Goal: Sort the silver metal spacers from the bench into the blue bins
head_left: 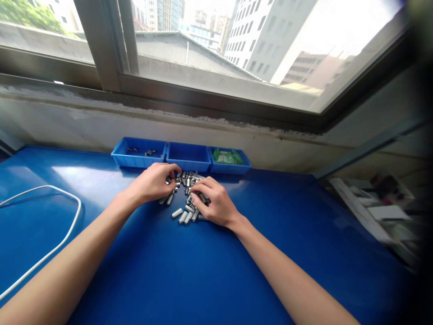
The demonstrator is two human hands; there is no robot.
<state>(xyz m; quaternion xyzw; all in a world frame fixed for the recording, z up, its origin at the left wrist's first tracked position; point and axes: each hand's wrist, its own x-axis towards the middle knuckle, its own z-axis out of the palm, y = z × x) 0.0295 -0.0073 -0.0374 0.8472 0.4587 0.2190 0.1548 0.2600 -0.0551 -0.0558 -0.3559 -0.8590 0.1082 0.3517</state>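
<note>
A pile of small metal cylinders (188, 215) lies on the blue table (189, 280), just in front of the middle and right of 3 blue bins, with some pieces spilling toward the person. The 2 hands close in on the pile from either side. The left hand (158, 181) arches over its left edge, palm down, wrist bent inward, thumb and index finger curled toward each other with a narrow gap; whether it grips a piece cannot be told. The right hand (216, 201) lies over the right part, knuckles up, fingers bent around several cylinders under the palm, thumb reaching left. Both forearms slant inward from the lower corners. Beyond the pile, the left bin (139, 161) holds a few small metal pieces, the middle bin (188, 165) stands beside it, and the right bin (231, 168) holds a green bag (227, 156). A white cable (76, 216) curves across the table at far left.
</note>
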